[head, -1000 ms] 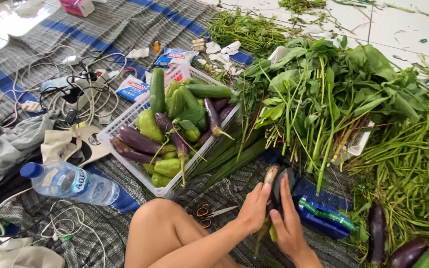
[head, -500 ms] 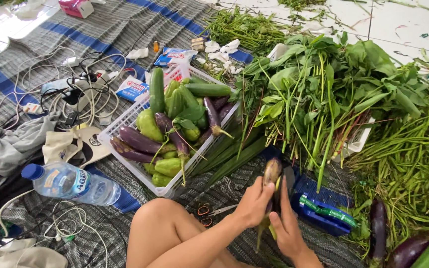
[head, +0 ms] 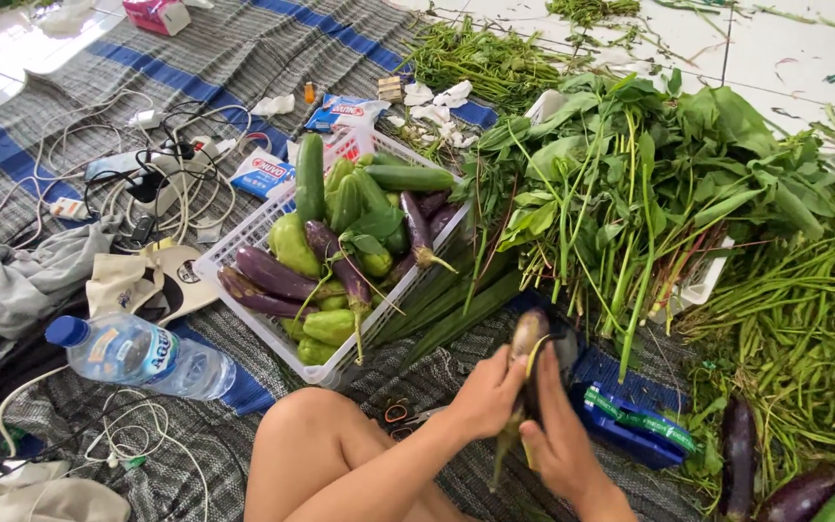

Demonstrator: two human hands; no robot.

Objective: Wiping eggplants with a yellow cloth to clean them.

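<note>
Sitting on a striped woven mat (head: pixel 244 58), the person works over a bent knee (head: pixel 311 435), and the one head view looks straight down on both hands. The left hand (head: pixel 483 394) is wrapped around the middle of a long eggplant (head: pixel 526 333), fingers closed on it from the left so it stands nearly upright in front of the body. The right hand (head: pixel 561 440) presses against the eggplant from the other side with the palm turned in, also gripping it; a thin yellowish edge shows between the two hands, but what it is cannot be made out. Held this way, the eggplant is kept steady and clear of the mat, its stem end trailing down between the wrists.

Just left of the hands, a white plastic basket (head: pixel 244 242) holds purple eggplants and green ones, close enough to reach without shifting. A pair of scissors (head: pixel 400 416) lies on the mat beside the knee. To the right, a heap of leafy greens (head: pixel 649 164) and a spread of long beans (head: pixel 804 338) cover the mat, with two dark eggplants (head: pixel 738 454) lying loose near the lower edge. A blue packet (head: pixel 635 425) sits just beside the right hand. Farther left lie a water bottle (head: pixel 142 353), a grey cloth (head: pixel 21 290) and a tangle of cables (head: pixel 147 164).
</note>
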